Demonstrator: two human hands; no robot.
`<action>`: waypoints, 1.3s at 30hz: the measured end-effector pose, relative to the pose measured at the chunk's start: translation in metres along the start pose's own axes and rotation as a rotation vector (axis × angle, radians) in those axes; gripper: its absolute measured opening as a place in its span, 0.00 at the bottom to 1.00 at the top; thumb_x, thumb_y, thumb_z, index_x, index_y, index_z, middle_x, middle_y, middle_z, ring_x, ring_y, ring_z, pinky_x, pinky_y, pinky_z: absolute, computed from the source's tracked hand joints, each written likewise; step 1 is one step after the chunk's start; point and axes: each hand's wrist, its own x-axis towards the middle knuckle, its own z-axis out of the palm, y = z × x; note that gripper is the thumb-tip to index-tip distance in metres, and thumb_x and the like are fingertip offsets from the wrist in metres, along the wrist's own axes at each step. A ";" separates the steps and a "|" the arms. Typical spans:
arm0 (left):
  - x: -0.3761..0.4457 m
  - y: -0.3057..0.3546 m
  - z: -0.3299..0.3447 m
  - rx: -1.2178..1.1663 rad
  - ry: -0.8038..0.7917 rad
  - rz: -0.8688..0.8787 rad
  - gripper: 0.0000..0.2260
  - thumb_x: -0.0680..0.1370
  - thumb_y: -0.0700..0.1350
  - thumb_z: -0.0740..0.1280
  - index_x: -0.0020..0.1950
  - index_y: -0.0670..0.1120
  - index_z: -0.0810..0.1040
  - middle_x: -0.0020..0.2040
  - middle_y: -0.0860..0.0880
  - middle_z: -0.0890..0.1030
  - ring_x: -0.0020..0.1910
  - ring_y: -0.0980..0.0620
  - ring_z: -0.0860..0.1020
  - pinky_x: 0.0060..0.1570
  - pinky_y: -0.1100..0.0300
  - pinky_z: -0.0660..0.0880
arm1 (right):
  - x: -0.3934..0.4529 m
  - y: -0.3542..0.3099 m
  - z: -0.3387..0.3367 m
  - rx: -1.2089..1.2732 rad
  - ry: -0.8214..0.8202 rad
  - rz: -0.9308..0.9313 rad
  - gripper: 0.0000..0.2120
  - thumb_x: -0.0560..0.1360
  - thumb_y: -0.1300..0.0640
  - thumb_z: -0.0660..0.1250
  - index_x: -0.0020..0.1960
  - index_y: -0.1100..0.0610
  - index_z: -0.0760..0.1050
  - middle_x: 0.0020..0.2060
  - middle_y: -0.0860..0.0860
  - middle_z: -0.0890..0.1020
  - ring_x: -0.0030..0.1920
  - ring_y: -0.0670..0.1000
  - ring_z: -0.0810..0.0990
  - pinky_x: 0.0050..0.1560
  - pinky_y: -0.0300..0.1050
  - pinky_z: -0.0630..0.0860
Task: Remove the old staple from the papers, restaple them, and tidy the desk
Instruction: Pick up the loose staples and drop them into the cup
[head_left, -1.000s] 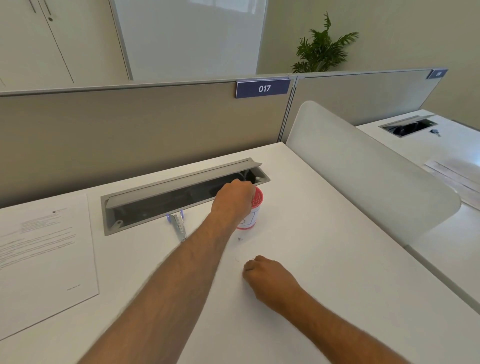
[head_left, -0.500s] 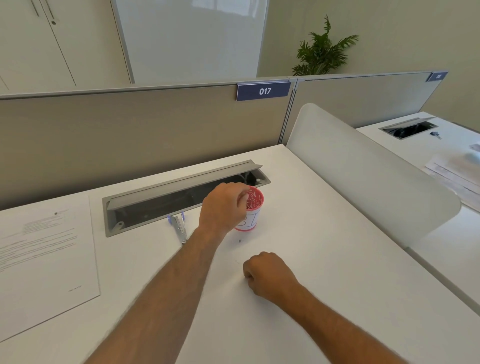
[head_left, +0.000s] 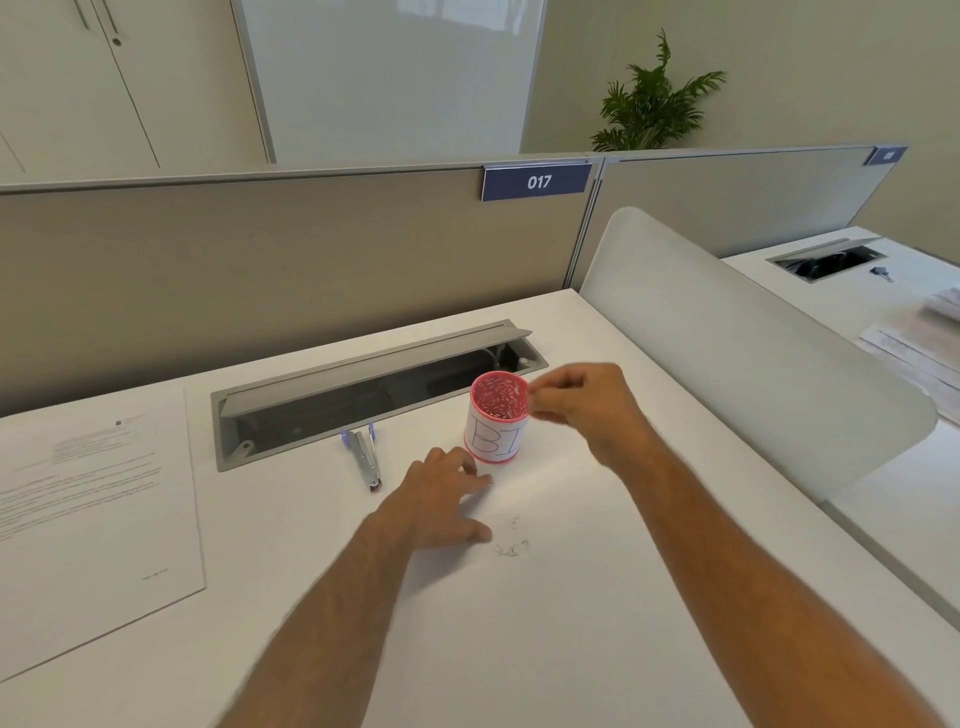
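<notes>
pinched at the rim of the pink cup (head_left: 497, 421), the right hand (head_left: 587, 405), thumb and forefinger pressed together over the opening; whether a staple sits between them cannot be told, too small and blurred. spread flat and relaxed on the desk (head_left: 597, 623), the left hand (head_left: 441, 504), holding nothing, fingertips just short of the cup's base and just beside a small scatter of bent staples (head_left: 511, 545). upright near the open cable tray (head_left: 363, 395), the cup, perforated wall with a white paper label wrapped round it, probably serving as the bin for scraps. likely very light and easy to tip, so best steadied low on the wall rather than at the rim if nudged. staples: tiny, stiff wire, sharp at the ends, slippery on the smooth white top; better swept together with a flat finger and pinched from the sides by the crown, or pressed under a fingertip and slid to the edge, than picked one leg at a time. lying between tray and left hand, the staple remover (head_left: 366, 457), metal jaws toward the person, blue tips toward the tray; rigid and light, best lifted by the middle of its body. well apart to the left, the papers (head_left: 88, 519), lying flat, thin and floppy, best lifted with support under the sheet rather than by one corner. judged from the layout, tidying in progress, loose staples not yet all cleared.
</notes>
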 end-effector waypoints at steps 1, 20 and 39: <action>0.001 0.001 0.001 0.012 0.009 0.002 0.30 0.71 0.63 0.69 0.71 0.56 0.70 0.65 0.54 0.68 0.61 0.50 0.64 0.61 0.53 0.65 | 0.009 -0.005 0.002 -0.072 0.030 -0.029 0.07 0.66 0.69 0.74 0.37 0.57 0.84 0.38 0.55 0.86 0.41 0.55 0.86 0.45 0.48 0.83; -0.005 -0.001 0.023 -0.084 0.315 0.130 0.08 0.75 0.41 0.65 0.46 0.48 0.84 0.46 0.50 0.82 0.44 0.46 0.75 0.43 0.51 0.75 | 0.037 -0.009 0.055 -1.088 -0.187 -0.244 0.10 0.78 0.59 0.65 0.58 0.54 0.79 0.58 0.55 0.81 0.58 0.57 0.78 0.60 0.52 0.76; -0.005 0.008 0.028 0.314 0.394 0.180 0.13 0.75 0.48 0.55 0.36 0.47 0.75 0.33 0.49 0.75 0.31 0.48 0.74 0.28 0.57 0.69 | -0.022 0.041 0.023 -0.519 0.153 -0.506 0.07 0.74 0.60 0.71 0.52 0.57 0.83 0.48 0.51 0.86 0.44 0.46 0.82 0.42 0.29 0.76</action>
